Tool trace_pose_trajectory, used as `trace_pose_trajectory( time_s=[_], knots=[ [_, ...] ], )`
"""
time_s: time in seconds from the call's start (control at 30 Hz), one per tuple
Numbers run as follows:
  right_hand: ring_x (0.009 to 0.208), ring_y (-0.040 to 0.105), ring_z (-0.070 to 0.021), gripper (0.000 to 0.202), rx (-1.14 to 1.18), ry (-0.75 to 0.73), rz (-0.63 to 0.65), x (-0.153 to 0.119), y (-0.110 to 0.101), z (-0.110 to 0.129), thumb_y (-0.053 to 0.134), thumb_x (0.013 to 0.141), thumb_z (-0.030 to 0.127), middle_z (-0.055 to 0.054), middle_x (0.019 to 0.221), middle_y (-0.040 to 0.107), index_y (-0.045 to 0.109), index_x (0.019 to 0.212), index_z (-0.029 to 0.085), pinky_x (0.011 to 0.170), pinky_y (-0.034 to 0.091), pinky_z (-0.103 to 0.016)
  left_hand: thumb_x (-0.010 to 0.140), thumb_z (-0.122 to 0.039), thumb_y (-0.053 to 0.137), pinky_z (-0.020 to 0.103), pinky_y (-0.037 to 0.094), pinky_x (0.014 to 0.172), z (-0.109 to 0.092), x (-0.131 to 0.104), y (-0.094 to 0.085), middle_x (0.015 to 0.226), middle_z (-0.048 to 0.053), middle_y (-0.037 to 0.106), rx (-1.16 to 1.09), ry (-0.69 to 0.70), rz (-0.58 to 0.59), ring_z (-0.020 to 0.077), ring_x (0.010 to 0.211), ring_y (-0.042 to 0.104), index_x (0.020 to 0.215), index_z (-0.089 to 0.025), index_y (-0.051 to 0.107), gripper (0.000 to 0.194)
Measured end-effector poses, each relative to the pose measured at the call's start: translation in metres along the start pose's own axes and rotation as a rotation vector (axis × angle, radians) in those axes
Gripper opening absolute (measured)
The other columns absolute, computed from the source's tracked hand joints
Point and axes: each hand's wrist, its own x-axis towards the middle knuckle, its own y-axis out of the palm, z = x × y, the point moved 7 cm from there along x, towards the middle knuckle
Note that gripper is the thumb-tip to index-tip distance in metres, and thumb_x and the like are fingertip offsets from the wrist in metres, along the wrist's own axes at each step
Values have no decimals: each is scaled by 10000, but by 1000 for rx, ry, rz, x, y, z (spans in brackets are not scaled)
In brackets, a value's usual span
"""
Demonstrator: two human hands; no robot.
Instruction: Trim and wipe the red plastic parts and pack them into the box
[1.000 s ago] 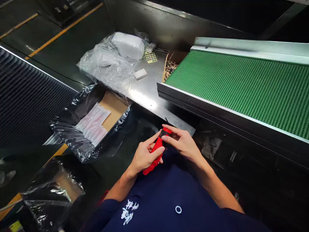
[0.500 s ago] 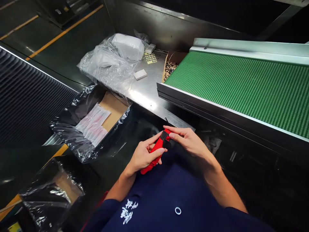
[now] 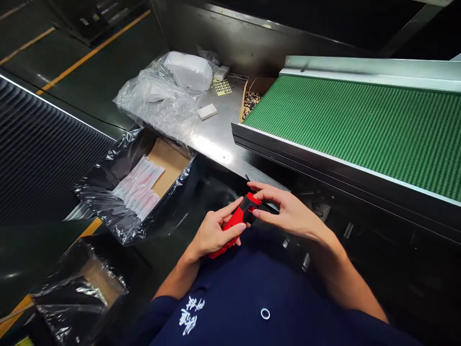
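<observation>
My left hand [image 3: 216, 233] is wrapped round the body of a red and black handheld device [image 3: 236, 221], held at a slant in front of my chest. Its kind I cannot make out. Thumb and forefinger of my right hand [image 3: 283, 211] bracket the device's upper end, touching its red tip beside the black section. A thin black rod [image 3: 247, 178] shows just above my right fingertips; whether it joins the device is unclear. My left palm and fingers hide much of the lower body.
A green conveyor belt [image 3: 353, 134] runs to the right. On the metal table [image 3: 237, 158] lie clear plastic bags [image 3: 158, 103], a small white box [image 3: 207, 112] and a yellow sticker sheet [image 3: 222, 87]. A black-lined box [image 3: 167, 158] at left holds several wrapped packets [image 3: 140, 185].
My right hand has shifted slightly right, its thumb and forefinger spreading a little at the device's end. More of the red tip shows. My left hand keeps its hold.
</observation>
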Motion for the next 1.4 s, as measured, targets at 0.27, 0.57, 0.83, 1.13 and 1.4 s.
trace_pose_trajectory(
  time_s=[0.27, 0.57, 0.83, 1.13, 1.4],
  knots=[
    [1230, 552, -261, 141, -8, -13, 77, 4, 7, 9, 604, 797, 283, -99, 1317, 605, 643, 693, 195, 1047, 388, -413, 847, -414, 679, 220, 548, 525, 2, -1, 0, 928, 84, 724, 86, 8, 38, 147, 546, 656, 1463, -187, 397, 714],
    [1130, 598, -246, 103, -97, -33, -127, 7, 13, -4, 563, 761, 242, -74, 1120, 699, 658, 738, 212, 995, 449, -403, 836, -405, 672, 222, 526, 512, 7, 1, -3, 765, 39, 698, 145, -9, -67, 156, 526, 646, 1457, -153, 404, 722],
    [1069, 636, -220, 384, 40, 36, -312, -3, 4, -27, 645, 764, 330, -74, 1188, 657, 566, 1129, 240, 951, 490, -403, 747, -471, 782, 247, 531, 474, 23, 12, -2, 924, 132, 715, -204, -144, -65, 173, 510, 644, 1471, -130, 361, 905],
    [751, 627, -188, 376, 251, 164, -176, -3, 48, -51, 581, 838, 560, -56, 808, 686, 627, 810, 188, 731, 496, -324, 770, -545, 756, 300, 590, 753, 15, 29, -23, 1009, 170, 704, -551, 59, -281, 237, 838, 695, 976, -68, 687, 525],
    [805, 642, -203, 444, 289, 62, -108, -2, 72, -38, 633, 824, 534, -46, 927, 693, 623, 1119, 203, 746, 511, -321, 740, -516, 808, 382, 537, 927, 9, 33, -23, 1270, 128, 610, -615, 186, -375, 303, 1197, 561, 1246, -191, 589, 639]
  ],
)
